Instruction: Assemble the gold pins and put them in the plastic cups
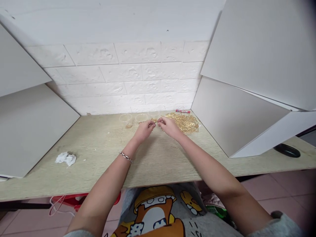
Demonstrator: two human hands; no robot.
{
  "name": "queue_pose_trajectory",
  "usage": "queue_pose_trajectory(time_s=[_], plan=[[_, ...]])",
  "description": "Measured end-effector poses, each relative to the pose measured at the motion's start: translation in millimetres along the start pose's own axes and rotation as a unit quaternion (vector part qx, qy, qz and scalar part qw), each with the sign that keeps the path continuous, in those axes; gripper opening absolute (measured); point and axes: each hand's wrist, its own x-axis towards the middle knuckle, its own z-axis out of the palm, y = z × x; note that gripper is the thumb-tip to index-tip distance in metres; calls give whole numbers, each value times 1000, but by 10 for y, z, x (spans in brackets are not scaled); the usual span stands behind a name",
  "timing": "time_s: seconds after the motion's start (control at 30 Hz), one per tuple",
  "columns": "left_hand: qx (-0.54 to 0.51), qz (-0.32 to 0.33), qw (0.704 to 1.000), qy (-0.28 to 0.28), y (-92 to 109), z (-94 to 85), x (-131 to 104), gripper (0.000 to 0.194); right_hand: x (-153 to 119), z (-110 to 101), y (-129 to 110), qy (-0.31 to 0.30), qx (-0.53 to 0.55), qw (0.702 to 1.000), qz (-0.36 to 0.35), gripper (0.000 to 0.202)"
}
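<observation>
My left hand (144, 129) and my right hand (170, 127) meet fingertip to fingertip above the table. Both are closed in a pinch around something small and pale between them, too small to name. Right beside my right hand lies a wide pile of thin gold-coloured metal sticks (185, 122). Behind my fingers is a small heap of short gold pieces (154, 120), partly hidden by the hands. Farther left, a few more small gold pieces (128, 126) rest near a clear round container (125, 118). Another clear container (141, 118) stands behind my left hand.
A red marker-like stick (183, 111) lies behind the pile by the white brick-patterned wall (138, 52). Large white panels (237, 112) flank the wooden table (98, 144) on both sides. Crumpled white tissue (65, 158) lies at left, a black computer mouse (287, 150) at far right.
</observation>
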Motion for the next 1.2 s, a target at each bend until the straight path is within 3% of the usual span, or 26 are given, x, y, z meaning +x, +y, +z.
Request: queue_pose_trajectory(time_s=[0.13, 0.23, 0.37, 0.47, 0.6, 0.83, 1.2], plan=[[2, -1, 1000, 0, 14, -1, -5, 20, 11, 13, 10, 12, 30, 999, 6, 9], [-2, -7, 1000, -1, 23, 2, -7, 20, 34, 35, 4, 28, 119, 991, 54, 7], [-1, -2, 1000, -18, 32, 5, -8, 20, 56, 43, -42, 9, 299, 941, 156, 4], [6, 8, 1000, -20, 30, 9, -12, 21, 52, 29, -88, -1, 355, 917, 181, 2], [9, 14, 1000, -20, 18, 11, -13, 22, 39, 36, -99, -8, 345, 924, 162, 2], [24, -11, 999, -25, 18, -9, -4, 26, 5, 141, 25, -15, 245, 968, 48, 9], [25, -44, 998, -41, -1, 23, -17, 20, -12, 131, 63, -67, 188, 979, 27, 10]])
